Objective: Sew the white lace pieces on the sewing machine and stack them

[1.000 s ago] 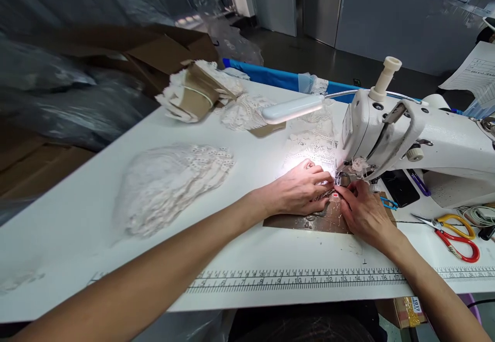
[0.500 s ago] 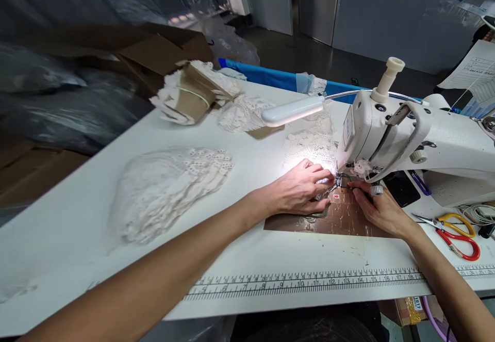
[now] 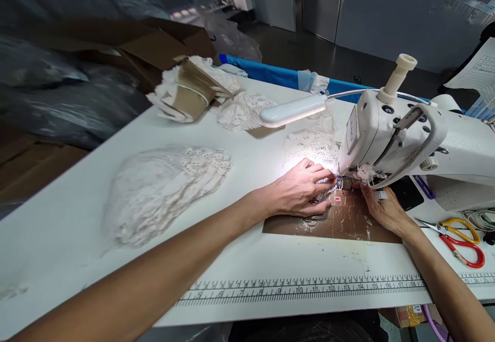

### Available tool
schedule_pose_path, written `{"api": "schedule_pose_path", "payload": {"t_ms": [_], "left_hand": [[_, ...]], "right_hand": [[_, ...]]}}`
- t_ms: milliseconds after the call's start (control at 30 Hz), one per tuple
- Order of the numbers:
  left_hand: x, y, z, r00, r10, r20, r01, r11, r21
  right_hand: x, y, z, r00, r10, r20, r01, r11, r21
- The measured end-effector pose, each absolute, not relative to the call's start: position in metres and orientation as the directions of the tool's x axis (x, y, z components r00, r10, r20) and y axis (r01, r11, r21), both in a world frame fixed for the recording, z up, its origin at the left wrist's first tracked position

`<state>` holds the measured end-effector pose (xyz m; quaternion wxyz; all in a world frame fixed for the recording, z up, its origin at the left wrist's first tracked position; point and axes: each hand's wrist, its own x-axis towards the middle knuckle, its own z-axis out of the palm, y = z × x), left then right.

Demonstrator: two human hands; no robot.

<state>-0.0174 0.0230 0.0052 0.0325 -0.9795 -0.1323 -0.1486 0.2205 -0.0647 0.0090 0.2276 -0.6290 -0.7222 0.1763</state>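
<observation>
Left hand [image 3: 302, 191] on openwork lace [image 3: 311, 143], right hand [image 3: 386, 212] beside smooth sewing machine [image 3: 373, 123]; cannot tell grips. Glossy brown sheet [image 3: 348, 223] near front edge of table [image 3: 270, 262].

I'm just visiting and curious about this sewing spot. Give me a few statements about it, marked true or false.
1. The left hand touches the lace beside the presser foot. True.
2. The right hand holds the scissors. False: the scissors lie on the table, and the right hand is near the presser foot.
3. The sewing machine is black. False: the sewing machine is white.
4. A ruler runs along the near edge. True.
5. Both scissor handles are red. False: one is yellow.
</observation>
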Motion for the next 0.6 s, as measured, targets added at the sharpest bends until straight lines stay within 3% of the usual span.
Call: {"api": "schedule_pose_path", "payload": {"t_ms": [200,400,600], "left_hand": [[-0.018,0.024,0.005,0.917,0.242,0.316,0.254,-0.967,0.004],[-0.019,0.021,0.004,0.911,0.245,0.333,0.26,-0.966,-0.002],[-0.019,0.019,0.004,0.91,0.268,0.315,0.292,-0.956,-0.03]], "right_hand": [[0.221,-0.06,-0.002,-0.028,0.986,0.163,0.875,0.103,-0.472],[0.219,-0.063,-0.001,-0.076,0.985,0.156,0.866,0.143,-0.479],[0.212,-0.082,-0.008,-0.066,0.949,0.307,0.906,0.186,-0.381]]}}
